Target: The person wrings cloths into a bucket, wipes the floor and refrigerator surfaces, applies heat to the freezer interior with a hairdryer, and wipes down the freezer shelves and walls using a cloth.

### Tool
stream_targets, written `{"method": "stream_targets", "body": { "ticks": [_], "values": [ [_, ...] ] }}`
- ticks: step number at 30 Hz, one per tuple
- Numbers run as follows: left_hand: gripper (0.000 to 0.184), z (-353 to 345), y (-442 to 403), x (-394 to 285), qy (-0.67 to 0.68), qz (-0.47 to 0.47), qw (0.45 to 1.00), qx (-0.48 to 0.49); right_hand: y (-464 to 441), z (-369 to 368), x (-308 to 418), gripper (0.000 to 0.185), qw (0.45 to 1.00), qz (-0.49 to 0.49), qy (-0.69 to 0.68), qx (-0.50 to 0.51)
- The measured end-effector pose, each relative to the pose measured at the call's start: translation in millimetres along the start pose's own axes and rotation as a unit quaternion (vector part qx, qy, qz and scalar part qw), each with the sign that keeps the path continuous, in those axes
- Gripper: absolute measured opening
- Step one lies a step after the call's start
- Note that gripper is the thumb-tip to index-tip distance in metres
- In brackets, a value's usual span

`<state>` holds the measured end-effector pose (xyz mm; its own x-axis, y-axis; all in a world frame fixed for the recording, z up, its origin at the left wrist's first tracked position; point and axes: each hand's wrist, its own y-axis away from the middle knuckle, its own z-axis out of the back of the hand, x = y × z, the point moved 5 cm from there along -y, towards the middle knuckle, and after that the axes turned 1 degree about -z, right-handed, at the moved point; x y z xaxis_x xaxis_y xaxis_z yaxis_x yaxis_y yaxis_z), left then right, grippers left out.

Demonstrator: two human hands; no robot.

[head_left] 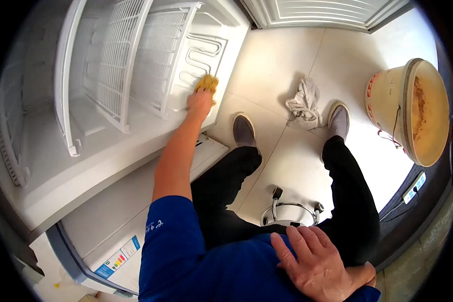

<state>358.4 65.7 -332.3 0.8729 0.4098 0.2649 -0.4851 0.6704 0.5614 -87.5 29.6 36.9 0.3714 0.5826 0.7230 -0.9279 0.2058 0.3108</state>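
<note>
My left hand (200,104) is closed on a bunched yellow cloth (206,84), blurred at its edges. It presses the cloth to the white inner wall (222,56) of an open freezer cabinet, beside the ridged winding pattern. White wire shelves (163,48) stand to the left of that hand. My right hand (314,259) lies over my lap with fingers stretched out and nothing in it.
A crumpled grey rag (304,103) lies on the tiled floor between my shoes. A stained bucket (387,98) stands at right, near a power strip (413,187). A wheeled stool base (287,207) is below me. A door panel with a ribbed inside (327,11) borders the top.
</note>
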Motion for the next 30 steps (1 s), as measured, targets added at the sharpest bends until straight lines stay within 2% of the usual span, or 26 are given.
{"method": "stream_targets", "body": {
  "ticks": [4, 6, 7, 10, 13, 16, 18, 20, 21, 22, 24, 25, 28, 29, 30],
  "values": [
    [0.024, 19, -8, 3, -0.1, 0.011, 0.995, 0.03, 2, 1, 1, 0.057, 1.0, 0.015, -0.003, 0.006],
    [0.019, 38, -22, 24, -0.156, 0.121, 0.979, -0.052, 3, 1, -5, 0.056, 1.0, 0.014, -0.004, 0.015],
    [0.02, 45, -29, 37, -0.156, 0.162, 0.973, -0.059, 2, 1, -12, 0.057, 1.0, 0.0, -0.008, 0.013],
    [0.029, 37, -29, 81, -0.158, 0.252, 0.954, 0.043, 3, 2, -32, 0.058, 0.999, -0.042, -0.013, 0.016],
    [0.042, 18, -33, 72, -0.206, 0.273, 0.935, 0.091, 0, 3, -48, 0.06, 0.996, -0.088, -0.025, 0.017],
    [0.035, -17, -58, 81, -0.209, 0.216, 0.949, 0.1, -1, 8, -55, 0.061, 0.994, -0.102, -0.023, 0.026],
    [0.025, -9, -63, 91, -0.127, 0.247, 0.961, -0.002, -3, 11, -56, 0.061, 0.994, -0.104, -0.025, 0.019],
    [0.024, -35, -66, 109, -0.027, 0.212, 0.977, 0.026, -1, 14, -51, 0.061, 0.995, -0.096, -0.016, 0.022],
    [0.025, -44, -67, 99, -0.044, 0.168, 0.984, 0.037, -1, 16, -50, 0.061, 0.995, -0.093, -0.017, 0.022],
    [0.023, -29, -51, 73, -0.045, 0.169, 0.982, 0.069, -2, 19, -48, 0.061, 0.996, -0.08, -0.023, 0.016],
    [0.023, -12, -22, 33, -0.066, 0.118, 0.989, 0.066, 1, 23, -43, 0.061, 0.997, -0.066, -0.025, 0.01],
    [0.023, -11, -9, 22, -0.063, 0.117, 0.99, 0.058, 2, 24, -41, 0.061, 0.998, -0.06, -0.02, -0.001],
    [0.024, -19, 30, -7, -0.142, 0.027, 0.989, -0.013, 7, 27, -39, 0.059, 0.998, -0.068, -0.003, -0.008],
    [0.024, -23, 27, -5, -0.134, -0.001, 0.991, -0.005, 8, 26, -38, 0.059, 0.998, -0.056, -0.004, -0.002],
    [0.023, -19, 22, -3, -0.121, -0.027, 0.991, 0.046, 10, 25, -36, 0.058, 0.999, -0.046, -0.005, 0.006]
  ]
}}
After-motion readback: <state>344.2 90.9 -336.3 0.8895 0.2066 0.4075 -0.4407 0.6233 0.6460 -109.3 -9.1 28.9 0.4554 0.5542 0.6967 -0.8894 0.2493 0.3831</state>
